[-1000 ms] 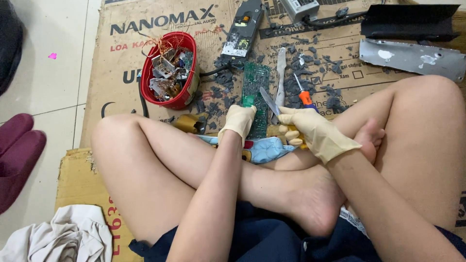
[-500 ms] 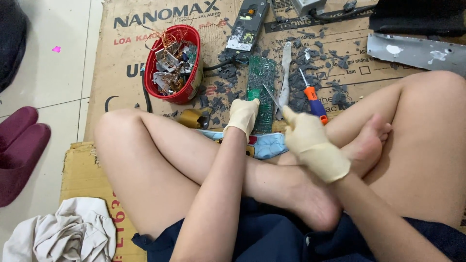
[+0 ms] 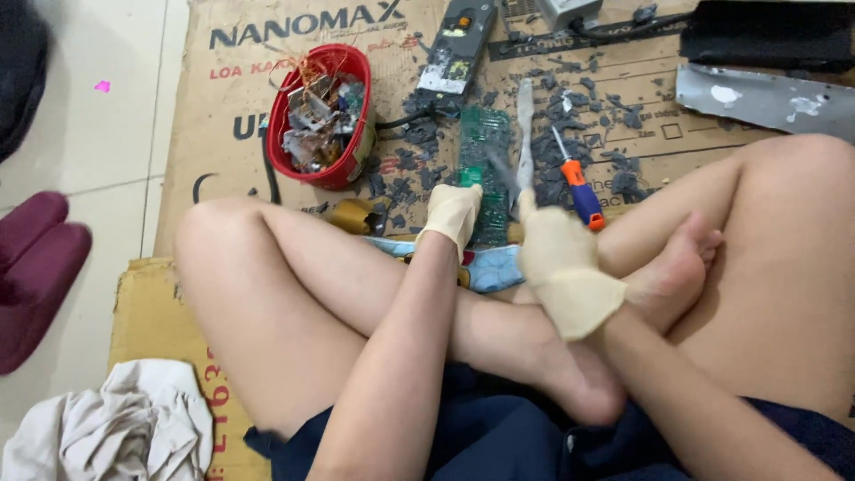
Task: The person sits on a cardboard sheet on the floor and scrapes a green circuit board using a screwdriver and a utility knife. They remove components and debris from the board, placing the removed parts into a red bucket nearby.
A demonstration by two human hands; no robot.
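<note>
I am wearing thin cream-coloured latex gloves on both hands; the one on my left hand (image 3: 452,214) is ending at the wrist, the one on my right hand (image 3: 563,267) is bunching into loose wrinkles at its cuff. My forearms are showing bare, without sleeves. I am wearing dark navy shorts (image 3: 485,436), and my legs and feet are showing bare.

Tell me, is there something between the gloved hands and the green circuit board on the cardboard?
Nothing visible. The left hand already rests on the near end of the green circuit board. The right hand is beside it, holding a blurred tool over the board.
</note>
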